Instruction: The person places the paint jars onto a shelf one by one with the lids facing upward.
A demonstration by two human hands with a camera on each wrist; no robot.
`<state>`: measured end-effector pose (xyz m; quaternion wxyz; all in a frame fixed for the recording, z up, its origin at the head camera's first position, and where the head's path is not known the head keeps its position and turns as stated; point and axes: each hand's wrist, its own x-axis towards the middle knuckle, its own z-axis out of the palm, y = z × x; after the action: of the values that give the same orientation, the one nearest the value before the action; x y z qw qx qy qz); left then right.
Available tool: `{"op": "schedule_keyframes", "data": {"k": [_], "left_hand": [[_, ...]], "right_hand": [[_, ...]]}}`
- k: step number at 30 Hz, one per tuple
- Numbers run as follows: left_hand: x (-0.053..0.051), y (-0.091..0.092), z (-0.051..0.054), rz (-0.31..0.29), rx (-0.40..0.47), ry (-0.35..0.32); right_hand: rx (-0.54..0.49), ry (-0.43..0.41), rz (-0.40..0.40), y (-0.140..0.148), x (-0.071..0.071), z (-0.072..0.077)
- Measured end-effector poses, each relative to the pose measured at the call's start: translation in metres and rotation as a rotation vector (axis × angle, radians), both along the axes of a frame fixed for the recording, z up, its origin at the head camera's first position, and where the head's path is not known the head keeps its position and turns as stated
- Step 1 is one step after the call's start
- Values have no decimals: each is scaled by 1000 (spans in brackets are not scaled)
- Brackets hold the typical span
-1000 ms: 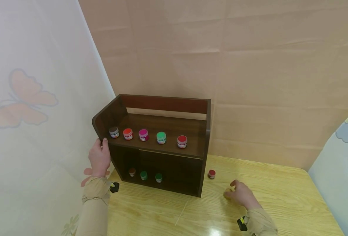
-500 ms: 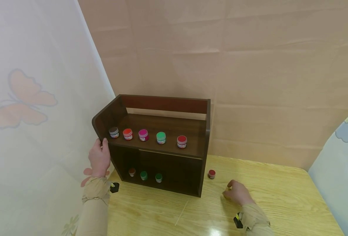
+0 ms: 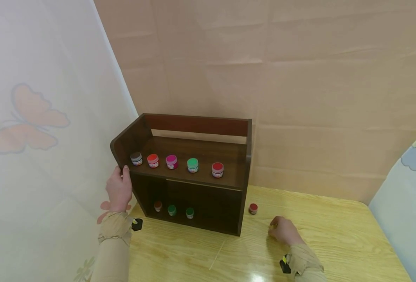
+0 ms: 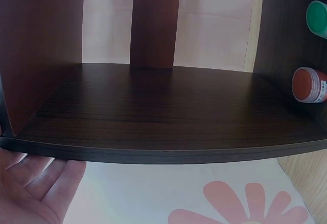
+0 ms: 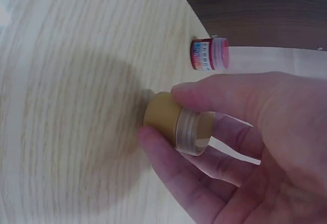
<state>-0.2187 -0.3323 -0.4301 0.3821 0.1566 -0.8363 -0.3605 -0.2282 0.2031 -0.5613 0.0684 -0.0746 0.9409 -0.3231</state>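
Observation:
My left hand [image 3: 119, 188] holds the left side panel of a dark brown two-tier shelf [image 3: 200, 147]. Its fingers [image 4: 61, 183] lie along the panel's outer face in the left wrist view; the thumb is out of that view. To the right of the shelf, my right hand [image 3: 286, 231] pinches a small mustard-yellow paint jar [image 5: 164, 116] between thumb and fingers, its clear lid facing the palm. From the head that jar is mostly hidden. I cannot tell whether it touches the table. A red paint jar [image 3: 253, 208] stands between this hand and the shelf.
Along the upper tier's front stand several paint jars: grey [image 3: 136, 158], orange-red [image 3: 153, 160], magenta [image 3: 171, 161], mint green [image 3: 193, 165] and red [image 3: 217, 170]. Below are a brownish-red jar [image 3: 157, 206] and two green jars [image 3: 172, 210]. Cloth [image 3: 334, 98] hangs behind the wooden table [image 3: 352, 235].
My right hand, with fingers spread about the yellow jar a second ago, has closed on it and shifted slightly left. The left hand and the shelf stay where they were.

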Motion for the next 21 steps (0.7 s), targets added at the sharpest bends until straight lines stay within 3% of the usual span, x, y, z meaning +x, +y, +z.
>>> {"op": "schedule_keyframes", "data": {"k": [9,21], "left_hand": [[1,0,-1,-4,14,2],[1,2,1,-9,16,13]], "right_hand": [[-90,-33,11,4,3,7],[-123,40,59,6,5,16]]}}
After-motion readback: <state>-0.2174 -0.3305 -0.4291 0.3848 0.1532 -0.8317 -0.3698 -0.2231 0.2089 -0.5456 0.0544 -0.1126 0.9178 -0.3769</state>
